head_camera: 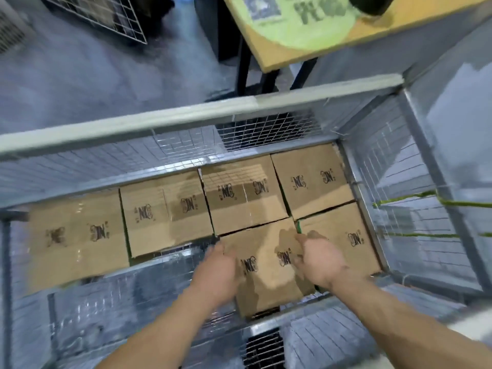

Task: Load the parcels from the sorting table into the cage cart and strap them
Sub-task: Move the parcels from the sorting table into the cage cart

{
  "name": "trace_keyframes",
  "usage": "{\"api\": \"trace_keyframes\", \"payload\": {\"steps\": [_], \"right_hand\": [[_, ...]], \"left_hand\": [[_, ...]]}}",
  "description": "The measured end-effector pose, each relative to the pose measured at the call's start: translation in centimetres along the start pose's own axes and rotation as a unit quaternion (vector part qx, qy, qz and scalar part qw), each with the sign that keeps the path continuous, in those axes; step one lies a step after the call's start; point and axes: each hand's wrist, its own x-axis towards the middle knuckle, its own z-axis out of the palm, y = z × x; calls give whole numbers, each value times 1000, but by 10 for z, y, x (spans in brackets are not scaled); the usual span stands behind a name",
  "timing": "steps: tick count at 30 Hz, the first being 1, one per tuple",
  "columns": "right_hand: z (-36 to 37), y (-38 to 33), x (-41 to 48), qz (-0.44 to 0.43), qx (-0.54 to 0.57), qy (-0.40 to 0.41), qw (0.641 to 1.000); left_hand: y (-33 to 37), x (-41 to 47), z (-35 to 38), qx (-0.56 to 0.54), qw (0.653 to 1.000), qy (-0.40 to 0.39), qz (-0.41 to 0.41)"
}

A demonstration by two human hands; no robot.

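1. The held parcel, a brown printed carton, is low inside the cage cart, in the near row and right of the middle.
2. The left hand grips its left edge and the right hand grips its right edge. The fingers look curled over the sides, though blur hides how firm the hold is.
3. Just to the right lies the neighbouring parcel, and the right hand's fingers sit at the seam between the two cartons.
4. Beyond them, the far row of four cartons runs from the left wall to the right wall, packed edge to edge.
5. To the left of the held parcel the near row is still bare mesh floor.
6. Green straps show at the right wall. The tabletop stands outside the cart, beyond its far rail.
7. Risks, as I judge them:
   - The right fingers could be pinched if the carton is pushed tight against its neighbour before they come out.
   - A crooked set-down could ride up on an adjoining edge.
   - The gap on the left lets the load slide until it is filled and strapped.
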Motion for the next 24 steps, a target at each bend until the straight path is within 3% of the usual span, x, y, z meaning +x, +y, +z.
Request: {"api": "trace_keyframes", "payload": {"steps": [3, 8, 17, 24], "right_hand": [[-41, -16, -54, 9, 43, 74, 996], [-105, -43, -162, 52, 111, 219, 968], [-172, -58, -344, 95, 159, 490, 852], [-173, -30, -480, 143, 146, 604, 770]], "left_hand": [[16, -51, -55, 69, 991, 95, 64], [50, -142, -140, 152, 955, 184, 175], [136, -287, -219, 188, 848, 345, 355], [220, -388, -200, 191, 745, 423, 479]]}}
